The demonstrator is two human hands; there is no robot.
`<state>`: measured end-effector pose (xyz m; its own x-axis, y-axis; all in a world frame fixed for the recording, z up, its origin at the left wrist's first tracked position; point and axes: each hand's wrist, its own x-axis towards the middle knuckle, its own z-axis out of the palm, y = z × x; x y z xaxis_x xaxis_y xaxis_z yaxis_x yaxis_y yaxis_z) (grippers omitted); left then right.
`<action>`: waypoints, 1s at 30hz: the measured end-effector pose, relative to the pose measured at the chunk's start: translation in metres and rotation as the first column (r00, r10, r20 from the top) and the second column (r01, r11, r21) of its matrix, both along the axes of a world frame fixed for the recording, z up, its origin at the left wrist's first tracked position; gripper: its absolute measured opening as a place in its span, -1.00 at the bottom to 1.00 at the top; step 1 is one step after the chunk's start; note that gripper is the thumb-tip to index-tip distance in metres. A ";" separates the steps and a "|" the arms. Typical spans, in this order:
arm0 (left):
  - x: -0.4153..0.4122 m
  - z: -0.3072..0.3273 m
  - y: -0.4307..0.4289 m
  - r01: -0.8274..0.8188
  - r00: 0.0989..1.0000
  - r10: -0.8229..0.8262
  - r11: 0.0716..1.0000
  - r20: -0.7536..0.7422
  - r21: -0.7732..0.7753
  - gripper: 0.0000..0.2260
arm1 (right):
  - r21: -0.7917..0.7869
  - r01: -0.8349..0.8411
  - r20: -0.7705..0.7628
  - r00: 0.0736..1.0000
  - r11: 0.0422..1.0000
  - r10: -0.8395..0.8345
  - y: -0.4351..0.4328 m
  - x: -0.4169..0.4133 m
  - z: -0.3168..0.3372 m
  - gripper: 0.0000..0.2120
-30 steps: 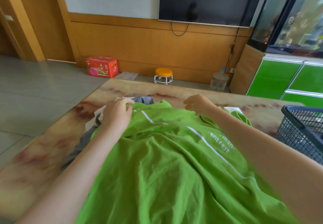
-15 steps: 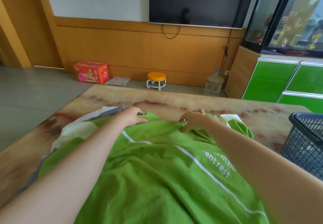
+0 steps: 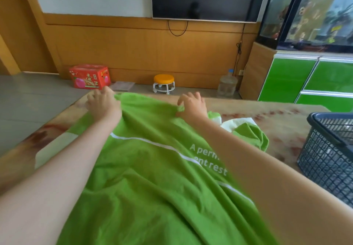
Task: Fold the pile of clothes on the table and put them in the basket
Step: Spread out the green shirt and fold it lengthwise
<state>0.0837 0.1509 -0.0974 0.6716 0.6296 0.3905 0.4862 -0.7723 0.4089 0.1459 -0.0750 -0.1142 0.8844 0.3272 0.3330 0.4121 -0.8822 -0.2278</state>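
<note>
A bright green T-shirt (image 3: 149,168) with a white stripe and white lettering lies spread across the marbled table (image 3: 277,122), reaching toward its far edge. My left hand (image 3: 103,105) grips the shirt's far left edge. My right hand (image 3: 192,105) pinches the far edge further right, with its other fingers lifted. More green and white cloth (image 3: 246,130) lies bunched to the right of my right forearm. A dark mesh basket (image 3: 328,155) stands at the table's right side.
A pale cloth patch (image 3: 55,149) shows at the shirt's left side. Beyond the table are a red box (image 3: 89,76), a small orange stool (image 3: 164,83), a water jug (image 3: 228,84) and green cabinets (image 3: 309,80). A TV hangs on the wall.
Both hands have carried the shirt's far edge away from me toward the far table edge, and the shirt is stretched out flatter. The grey garment is now covered.
</note>
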 end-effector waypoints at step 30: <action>-0.020 -0.024 -0.244 0.697 0.314 -0.588 0.676 -0.745 -0.240 -0.26 | -0.148 0.603 0.012 0.794 0.784 -0.608 -0.251 -0.047 -0.035 -0.86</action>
<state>0.0633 -0.0933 -0.1217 0.9015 -0.1428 -0.4085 -0.1218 -0.9896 0.0771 0.0992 -0.3257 -0.1496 0.9260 -0.2395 0.2918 -0.2227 -0.9707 -0.0900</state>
